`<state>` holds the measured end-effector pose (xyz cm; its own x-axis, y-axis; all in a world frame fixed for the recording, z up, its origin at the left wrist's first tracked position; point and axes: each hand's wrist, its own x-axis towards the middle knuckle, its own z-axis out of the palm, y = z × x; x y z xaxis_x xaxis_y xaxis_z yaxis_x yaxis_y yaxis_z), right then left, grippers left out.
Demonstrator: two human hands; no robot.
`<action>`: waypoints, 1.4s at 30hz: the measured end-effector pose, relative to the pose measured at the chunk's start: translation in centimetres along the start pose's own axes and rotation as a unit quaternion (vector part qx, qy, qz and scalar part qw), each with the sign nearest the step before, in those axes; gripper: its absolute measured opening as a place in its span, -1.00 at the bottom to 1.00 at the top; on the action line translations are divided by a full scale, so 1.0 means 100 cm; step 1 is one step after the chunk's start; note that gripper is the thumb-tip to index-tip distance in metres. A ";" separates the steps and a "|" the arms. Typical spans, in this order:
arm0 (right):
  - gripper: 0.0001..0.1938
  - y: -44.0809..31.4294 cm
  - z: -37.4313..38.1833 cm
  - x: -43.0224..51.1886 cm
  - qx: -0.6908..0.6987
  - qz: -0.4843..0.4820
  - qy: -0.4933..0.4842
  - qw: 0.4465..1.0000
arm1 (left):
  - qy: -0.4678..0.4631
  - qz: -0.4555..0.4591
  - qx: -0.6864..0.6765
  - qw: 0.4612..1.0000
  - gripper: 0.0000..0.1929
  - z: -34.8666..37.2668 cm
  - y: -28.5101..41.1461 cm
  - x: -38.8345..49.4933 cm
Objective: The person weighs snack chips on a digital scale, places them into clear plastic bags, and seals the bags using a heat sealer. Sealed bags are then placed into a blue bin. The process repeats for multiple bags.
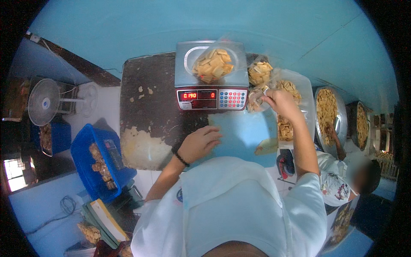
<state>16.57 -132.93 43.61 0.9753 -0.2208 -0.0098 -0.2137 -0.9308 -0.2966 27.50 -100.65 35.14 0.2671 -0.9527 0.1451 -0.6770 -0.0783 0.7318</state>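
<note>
A clear plastic bag of flat yellowish chips (213, 66) lies on the metal pan of a digital scale (212, 100), whose red display is lit. My right hand (281, 101), to the right of the scale, has its fingers closed on the top of a clear plastic bag with chips (256, 100). Another bag of chips (260, 73) is just behind that one. My left hand (200, 143), with a dark bead bracelet at the wrist, hovers in front of the scale over the table, fingers spread and holding nothing.
A clear plastic tub (306, 106) of chips stands at the table's right. Beyond it are large metal basins (342, 125) of chips, with a co-worker (337, 183) reaching into one. On the left are a blue crate (85, 180) holding packed bags and a fan (44, 103).
</note>
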 end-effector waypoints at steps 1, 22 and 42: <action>-0.68 0.005 -0.002 0.002 0.026 0.017 -0.006 1.000 | 0.002 -0.022 -0.011 1.000 -0.73 0.001 -0.001 -0.005; -0.69 0.150 0.088 0.150 -0.114 0.138 -0.025 0.984 | 0.005 -0.097 0.003 0.995 -0.69 0.024 -0.022 -0.028; -0.59 -0.013 -0.063 0.119 0.214 -0.028 0.131 0.968 | -0.017 -0.041 0.011 0.999 -0.71 -0.009 -0.012 0.000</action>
<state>28.06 -136.18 49.91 0.9252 -0.2918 0.2428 -0.0640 -0.7503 -0.6580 28.93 -100.32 34.85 0.2986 -0.9523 0.0620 -0.6686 -0.1624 0.7257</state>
